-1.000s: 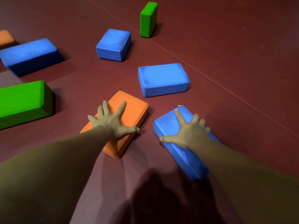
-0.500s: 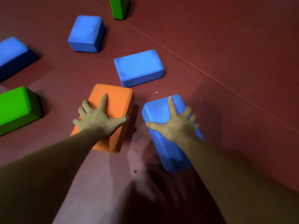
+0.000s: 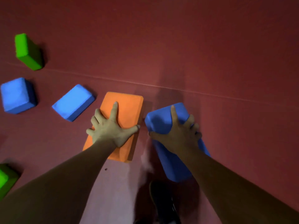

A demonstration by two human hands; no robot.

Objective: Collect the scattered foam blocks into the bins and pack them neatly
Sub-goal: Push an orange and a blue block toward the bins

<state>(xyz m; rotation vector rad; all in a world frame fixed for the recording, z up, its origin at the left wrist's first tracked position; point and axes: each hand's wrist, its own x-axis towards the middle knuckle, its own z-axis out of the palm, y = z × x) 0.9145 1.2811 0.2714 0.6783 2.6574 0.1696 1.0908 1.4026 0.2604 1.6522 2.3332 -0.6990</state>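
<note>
My left hand (image 3: 111, 128) spans the top of an orange foam block (image 3: 127, 107), thumb over its right edge and fingers over its left edge. My right hand (image 3: 179, 133) clamps a blue foam block (image 3: 161, 122) from above, thumb on its left side and fingers curled over its right side. That blue block looks tilted, its far end raised. The two held blocks sit side by side, a narrow gap between them. No bin is in view.
On the dark red floor (image 3: 210, 62) to the left lie two blue blocks (image 3: 74, 102) (image 3: 16, 94), a green block (image 3: 27, 52) farther back, and part of another green block (image 3: 4, 178) at the left edge. A dark shoe (image 3: 163, 202) shows near the bottom.
The view has swung to the right, so the loose blocks now sit at the left. Both hands have closed their grip over the block edges, and the blue block has tipped up.
</note>
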